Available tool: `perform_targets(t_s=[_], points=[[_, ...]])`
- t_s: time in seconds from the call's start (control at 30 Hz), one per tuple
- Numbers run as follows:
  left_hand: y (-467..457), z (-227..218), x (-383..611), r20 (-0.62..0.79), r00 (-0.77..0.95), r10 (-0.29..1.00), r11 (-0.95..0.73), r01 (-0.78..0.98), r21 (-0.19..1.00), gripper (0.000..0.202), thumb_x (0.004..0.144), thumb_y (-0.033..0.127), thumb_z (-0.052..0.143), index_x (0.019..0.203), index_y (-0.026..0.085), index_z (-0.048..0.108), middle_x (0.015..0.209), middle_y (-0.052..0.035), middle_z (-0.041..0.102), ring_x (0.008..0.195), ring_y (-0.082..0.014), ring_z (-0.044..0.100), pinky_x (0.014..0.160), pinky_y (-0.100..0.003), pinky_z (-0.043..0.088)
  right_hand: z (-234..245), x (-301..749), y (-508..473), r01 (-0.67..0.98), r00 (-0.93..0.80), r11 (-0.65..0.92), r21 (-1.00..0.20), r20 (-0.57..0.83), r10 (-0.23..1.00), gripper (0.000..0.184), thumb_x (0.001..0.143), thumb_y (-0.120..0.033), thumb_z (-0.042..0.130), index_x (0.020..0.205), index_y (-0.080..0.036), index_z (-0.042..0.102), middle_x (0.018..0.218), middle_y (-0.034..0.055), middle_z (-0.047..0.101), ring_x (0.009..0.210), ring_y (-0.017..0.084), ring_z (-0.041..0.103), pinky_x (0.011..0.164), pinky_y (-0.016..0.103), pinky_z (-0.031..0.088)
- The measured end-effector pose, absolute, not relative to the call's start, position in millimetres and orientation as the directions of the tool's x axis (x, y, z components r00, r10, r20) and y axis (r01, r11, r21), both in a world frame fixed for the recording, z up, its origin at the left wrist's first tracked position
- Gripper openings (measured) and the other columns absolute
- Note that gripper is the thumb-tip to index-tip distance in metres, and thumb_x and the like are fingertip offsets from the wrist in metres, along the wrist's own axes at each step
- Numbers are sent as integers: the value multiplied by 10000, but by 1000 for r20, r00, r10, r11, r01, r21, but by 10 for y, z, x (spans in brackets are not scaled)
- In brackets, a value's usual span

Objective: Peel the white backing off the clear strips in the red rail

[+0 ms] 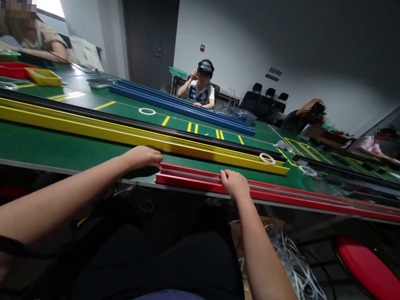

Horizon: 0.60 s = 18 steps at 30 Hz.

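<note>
A long red channel lies along the near edge of the green table, with a clear or whitish strip showing inside it. My right hand is closed over the channel a short way in from its left end, fingers at the far wall. My left hand is at that left end, its fingers curled and pressed together against the tip. Whatever is between those fingers is hidden. Just beyond lies a long yellow channel, and a white ring rests on its right part.
Behind the yellow piece runs a black channel; farther off lie blue channels. Red and yellow trays stand at left. Below the table are tangled white cables and a red stool. Several people sit around the table.
</note>
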<state>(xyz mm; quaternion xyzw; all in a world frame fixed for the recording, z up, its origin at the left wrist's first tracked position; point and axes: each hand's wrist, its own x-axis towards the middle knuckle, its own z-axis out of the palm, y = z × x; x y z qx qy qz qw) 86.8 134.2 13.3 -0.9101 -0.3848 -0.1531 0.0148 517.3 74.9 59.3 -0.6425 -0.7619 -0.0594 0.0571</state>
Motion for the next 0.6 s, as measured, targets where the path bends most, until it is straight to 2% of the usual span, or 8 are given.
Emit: perform_targets(t_s=[0.2,0.33,0.43,0.6], points=[[1574,153,876,234,758,609,-770,636,-57,305,933,529,683,852,235,693,832,-33,657,728,-164,598,655,-270,377,601,5162,746,987,-161,159,23,152,975,538,1109,-513,281,963,-235,717,1027,65,758,939,196,682,765,263,396],[1599,91,864,241,724,646,-723,682,-112,354,929,576,664,902,226,705,885,-54,667,736,-179,608,631,-275,366,598,5166,745,988,-154,152,23,148,977,543,1110,-508,270,970,-234,718,1011,66,758,920,198,679,757,263,391],[1542,87,853,222,669,709,-674,736,-63,361,912,602,667,916,244,721,916,-53,673,789,-185,629,659,-268,388,598,5166,740,989,-151,149,20,147,978,548,1110,-508,267,980,-236,724,1014,71,760,923,204,680,770,266,398],[1337,80,826,254,531,809,-576,802,158,386,876,647,661,910,272,743,908,-30,667,802,-181,615,699,-276,403,596,5160,733,988,-156,157,9,154,976,546,1107,-509,283,977,-228,732,1032,75,761,936,205,687,769,266,407]])
